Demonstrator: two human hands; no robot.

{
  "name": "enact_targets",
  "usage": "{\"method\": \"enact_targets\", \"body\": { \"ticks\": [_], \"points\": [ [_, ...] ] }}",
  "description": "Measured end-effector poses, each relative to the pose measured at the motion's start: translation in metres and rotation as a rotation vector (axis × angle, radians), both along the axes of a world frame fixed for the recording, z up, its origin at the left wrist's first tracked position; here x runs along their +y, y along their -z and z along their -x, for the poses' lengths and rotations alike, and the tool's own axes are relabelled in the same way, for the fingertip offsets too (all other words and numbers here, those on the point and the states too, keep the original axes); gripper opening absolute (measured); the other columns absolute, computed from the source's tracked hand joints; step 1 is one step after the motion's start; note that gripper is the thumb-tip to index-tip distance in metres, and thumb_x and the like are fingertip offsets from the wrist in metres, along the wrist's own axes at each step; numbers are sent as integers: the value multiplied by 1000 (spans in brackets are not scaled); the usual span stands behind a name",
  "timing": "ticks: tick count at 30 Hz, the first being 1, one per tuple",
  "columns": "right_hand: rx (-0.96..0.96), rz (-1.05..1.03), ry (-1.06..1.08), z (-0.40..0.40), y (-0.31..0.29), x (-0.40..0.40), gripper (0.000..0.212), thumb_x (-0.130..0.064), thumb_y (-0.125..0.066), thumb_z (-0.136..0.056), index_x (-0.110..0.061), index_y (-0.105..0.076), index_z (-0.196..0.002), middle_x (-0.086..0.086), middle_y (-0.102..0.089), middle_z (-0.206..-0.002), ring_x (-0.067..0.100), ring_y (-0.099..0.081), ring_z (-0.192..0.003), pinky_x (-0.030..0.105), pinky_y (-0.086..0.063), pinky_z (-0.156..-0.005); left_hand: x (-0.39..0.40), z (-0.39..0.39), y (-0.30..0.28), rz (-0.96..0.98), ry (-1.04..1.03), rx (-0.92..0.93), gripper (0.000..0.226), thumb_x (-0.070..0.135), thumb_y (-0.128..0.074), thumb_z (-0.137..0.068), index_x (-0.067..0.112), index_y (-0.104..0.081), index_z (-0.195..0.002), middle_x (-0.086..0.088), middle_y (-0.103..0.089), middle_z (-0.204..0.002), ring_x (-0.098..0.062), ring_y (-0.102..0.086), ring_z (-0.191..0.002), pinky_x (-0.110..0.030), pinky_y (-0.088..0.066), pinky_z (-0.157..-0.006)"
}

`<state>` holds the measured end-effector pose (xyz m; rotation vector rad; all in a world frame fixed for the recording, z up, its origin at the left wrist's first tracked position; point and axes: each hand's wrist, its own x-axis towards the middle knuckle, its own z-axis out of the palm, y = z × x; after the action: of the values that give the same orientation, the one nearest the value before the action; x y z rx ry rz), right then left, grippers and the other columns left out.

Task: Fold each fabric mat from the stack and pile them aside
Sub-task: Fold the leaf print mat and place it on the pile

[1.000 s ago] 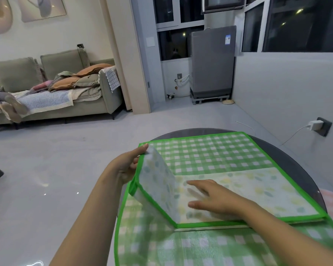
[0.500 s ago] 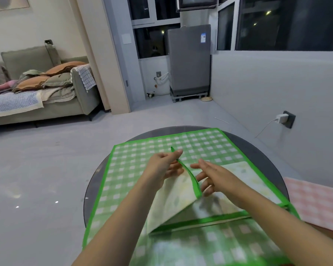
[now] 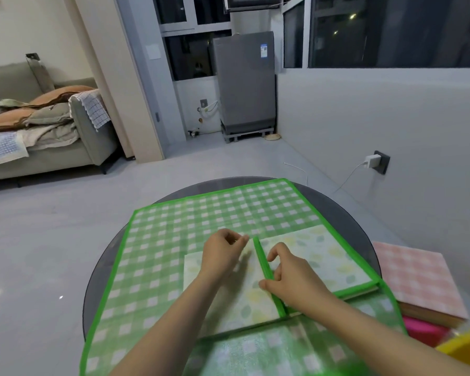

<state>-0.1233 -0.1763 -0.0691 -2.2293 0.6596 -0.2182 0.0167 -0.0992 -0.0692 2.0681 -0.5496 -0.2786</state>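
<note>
A half-folded fabric mat, leaf-printed side up with a green border, lies on a flat green checked mat on the round dark table. Its left flap is laid over to the right, and the flap's green edge runs down the middle. My left hand pinches the flap near its far corner, fingers curled. Right of the green edge, my right hand has curled fingers and thumb on that edge. Both forearms cover the near part of the mats.
Folded mats are piled at the table's right: a pink checked one on top, magenta and yellow below. Grey floor surrounds the table. A sofa stands far left, and a wall socket with charger is on the right.
My left hand has carried the mat's left flap up and over to the right and laid it down. My right hand left the mat's surface and came to the flap's green edge.
</note>
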Motion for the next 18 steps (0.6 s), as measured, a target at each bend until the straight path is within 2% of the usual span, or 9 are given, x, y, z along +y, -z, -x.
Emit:
{"method": "enact_targets", "body": {
  "ticks": [3,5,7,10,15,18],
  "points": [
    [7,64,-9,0,2,2,35,-29,-67,-83,-21,-37,-100,2,-52,-70,17,-49,-61,36,-44,-62,4,-13,6,-205,-12,-244,13,37,-66,-84,26,-69,-89,8,-69,-96,-11,-61,-91,-30,-43,-77],
    [17,92,-21,0,2,3,33,-30,-66,-84,-20,-37,-99,2,-53,-71,18,-50,-63,39,-47,-65,4,-18,9,-274,33,-244,13,41,-67,-82,29,-68,-90,10,-69,-93,-11,-59,-95,-32,-31,-83],
    [24,99,-21,-1,3,3,32,-30,-65,-85,-19,-38,-98,1,-53,-73,19,-51,-66,39,-48,-67,4,-21,9,-305,57,-227,14,42,-67,-82,30,-67,-90,10,-68,-89,-10,-58,-94,-32,-25,-81],
    [43,130,-24,-2,4,3,33,-30,-65,-85,-19,-37,-100,-2,-49,-73,19,-50,-67,35,-44,-63,5,-22,6,-336,49,-219,13,41,-67,-82,28,-65,-84,12,-63,-80,-11,-57,-91,-32,-25,-81],
    [89,219,-11,-8,4,-5,33,-29,-63,-85,-23,-36,-102,0,-56,-82,21,-56,-78,34,-45,-68,25,-28,-5,-457,58,-115,19,39,-70,-81,25,-64,-69,14,-57,-61,-12,-55,-79,-35,-32,-95],
    [62,197,25,-16,6,-10,32,-27,-66,-83,-27,-37,-97,3,-57,-93,21,-55,-86,34,-45,-73,43,-30,-11,-499,59,-35,25,41,-73,-77,21,-66,-65,12,-59,-58,-14,-57,-73,-37,-39,-94]
  ]
}}
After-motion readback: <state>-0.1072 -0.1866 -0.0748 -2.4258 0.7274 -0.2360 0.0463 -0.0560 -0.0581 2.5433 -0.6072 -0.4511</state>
